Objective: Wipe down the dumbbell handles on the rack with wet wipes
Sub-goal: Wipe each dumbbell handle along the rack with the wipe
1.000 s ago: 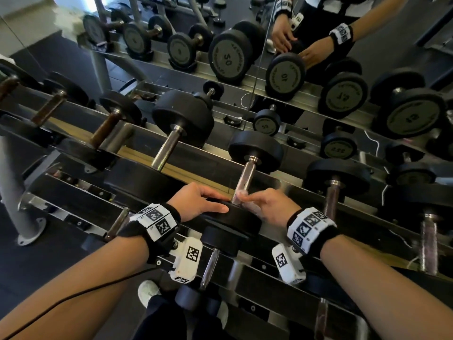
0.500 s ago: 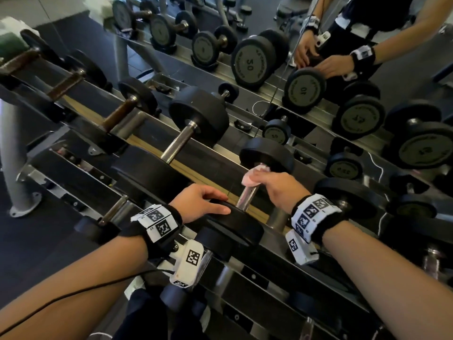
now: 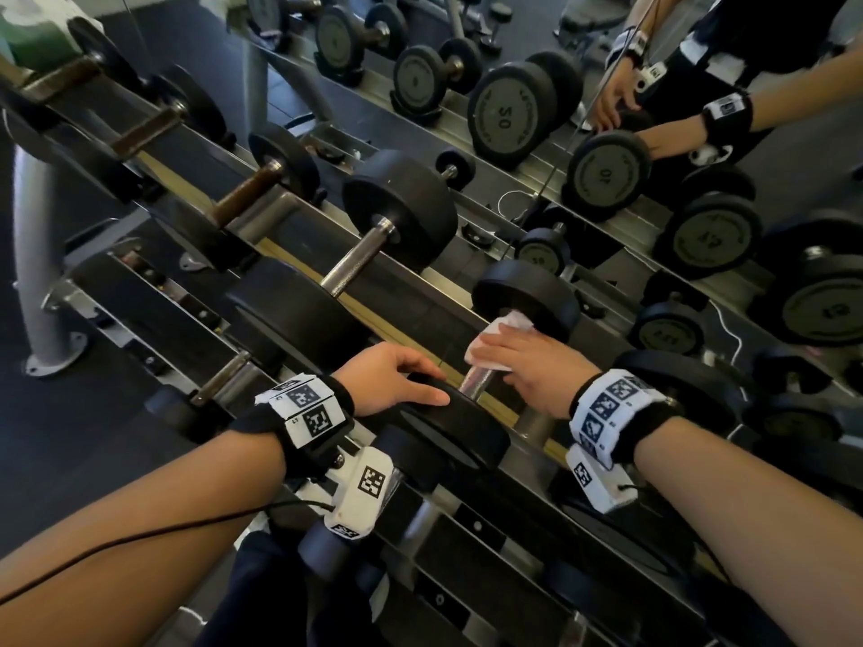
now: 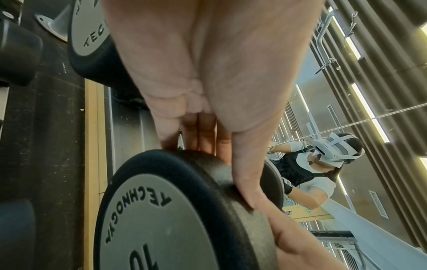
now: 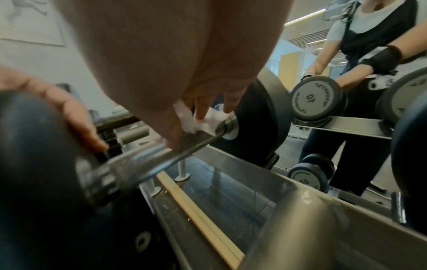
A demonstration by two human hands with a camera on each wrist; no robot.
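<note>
A black dumbbell marked 10 lies across the rack's upper tier. My left hand (image 3: 397, 380) grips its near head (image 3: 457, 427), fingers and thumb curled over the rim (image 4: 208, 146). My right hand (image 3: 523, 361) holds a white wet wipe (image 3: 497, 336) wrapped round the upper part of the chrome handle (image 3: 474, 382), close to the far head (image 3: 527, 296). In the right wrist view the wipe (image 5: 208, 118) sits bunched against the handle's (image 5: 161, 155) far collar, under my fingertips. The handle's lower part is bare.
To the left, more dumbbells lie on the rack, one with a chrome handle (image 3: 359, 259) and others with brown handles (image 3: 247, 193). A mirror (image 3: 607, 170) behind shows the reflected rack and person. Smaller dumbbells fill the lower tier (image 3: 327, 548). A grey rack post (image 3: 32, 254) stands at the left.
My right hand slid the wipe up the handle, from beside the near head to the far head. My left hand kept its hold on the near head.
</note>
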